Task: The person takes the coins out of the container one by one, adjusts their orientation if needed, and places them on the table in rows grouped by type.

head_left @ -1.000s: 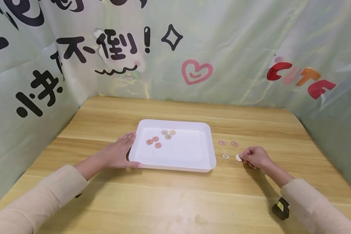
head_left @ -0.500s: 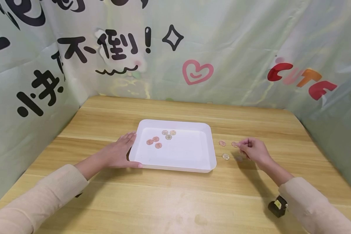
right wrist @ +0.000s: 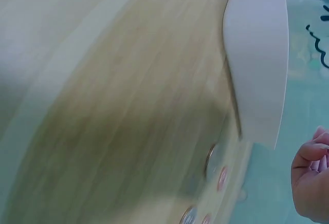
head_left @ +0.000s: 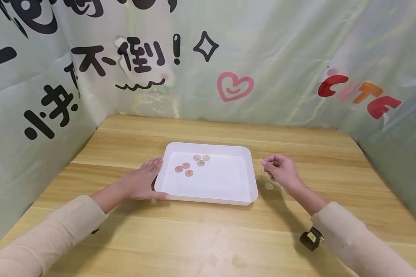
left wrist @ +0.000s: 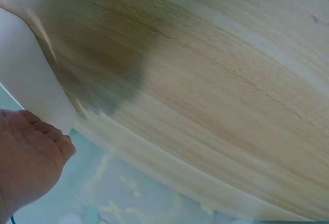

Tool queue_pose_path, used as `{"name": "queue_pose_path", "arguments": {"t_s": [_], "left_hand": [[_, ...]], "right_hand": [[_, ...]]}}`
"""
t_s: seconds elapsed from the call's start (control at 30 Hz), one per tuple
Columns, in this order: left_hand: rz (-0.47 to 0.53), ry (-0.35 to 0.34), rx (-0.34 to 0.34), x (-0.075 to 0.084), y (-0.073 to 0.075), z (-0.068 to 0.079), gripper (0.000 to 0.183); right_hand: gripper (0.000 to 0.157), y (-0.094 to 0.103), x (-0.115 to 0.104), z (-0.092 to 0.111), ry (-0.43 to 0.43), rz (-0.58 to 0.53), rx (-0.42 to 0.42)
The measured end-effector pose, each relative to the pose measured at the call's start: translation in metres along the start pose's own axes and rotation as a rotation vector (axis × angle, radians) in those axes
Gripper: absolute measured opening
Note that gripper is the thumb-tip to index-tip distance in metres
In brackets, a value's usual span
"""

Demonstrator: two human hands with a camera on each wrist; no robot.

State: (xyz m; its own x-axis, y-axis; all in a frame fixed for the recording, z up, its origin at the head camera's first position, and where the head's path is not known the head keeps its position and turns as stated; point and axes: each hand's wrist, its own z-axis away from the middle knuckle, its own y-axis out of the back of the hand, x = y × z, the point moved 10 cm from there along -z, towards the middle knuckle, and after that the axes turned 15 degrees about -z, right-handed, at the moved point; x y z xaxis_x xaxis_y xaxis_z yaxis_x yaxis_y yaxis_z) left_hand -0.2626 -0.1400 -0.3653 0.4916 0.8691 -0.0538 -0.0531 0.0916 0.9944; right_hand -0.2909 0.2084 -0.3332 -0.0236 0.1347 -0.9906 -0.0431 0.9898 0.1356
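A white rectangular tray [head_left: 215,188] stands on the wooden table with several coins in it: copper ones [head_left: 186,165] at the left and paler ones [head_left: 201,163] behind them. My left hand [head_left: 143,181] rests against the tray's left end, thumb along the front corner, fingers fairly straight. Right of the tray my right hand [head_left: 280,169] hovers with curled fingers, fingertips beside a copper coin [head_left: 264,170]. No coin shows between them. A pale coin [head_left: 269,186] lies below. In the right wrist view a copper coin [right wrist: 222,178] and a silvery coin [right wrist: 188,215] lie on the table.
A printed fabric backdrop [head_left: 280,77] with lettering and a pink heart encloses the back and sides of the table [head_left: 208,238]. A small black device [head_left: 311,238] hangs under my right sleeve.
My right hand has moved left from the outer pale coin, past the outer copper coin, to the inner copper coin near the tray. The left hand and tray have not moved.
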Motion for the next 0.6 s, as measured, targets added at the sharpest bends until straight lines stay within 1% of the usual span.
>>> {"name": "queue_pose_path", "arguments": {"t_s": [0.07,0.2,0.5,0.6], "left_hand": [[0.001,0.001,0.0,0.0,0.0,0.0,0.113],[0.007,0.006,-0.003,-0.001,-0.001,0.0,0.113],[0.006,0.009,-0.003,0.0,-0.001,-0.001,0.113],[0.01,0.013,-0.006,-0.001,-0.001,0.0,0.113]], "right_hand": [[0.013,-0.008,-0.002,-0.002,0.01,-0.025,-0.01],[0.013,-0.021,-0.005,-0.004,0.012,-0.043,-0.024],[0.012,-0.046,-0.005,-0.01,-0.021,-0.109,-0.056],[0.011,-0.055,-0.008,-0.011,-0.02,-0.13,-0.068]]}}
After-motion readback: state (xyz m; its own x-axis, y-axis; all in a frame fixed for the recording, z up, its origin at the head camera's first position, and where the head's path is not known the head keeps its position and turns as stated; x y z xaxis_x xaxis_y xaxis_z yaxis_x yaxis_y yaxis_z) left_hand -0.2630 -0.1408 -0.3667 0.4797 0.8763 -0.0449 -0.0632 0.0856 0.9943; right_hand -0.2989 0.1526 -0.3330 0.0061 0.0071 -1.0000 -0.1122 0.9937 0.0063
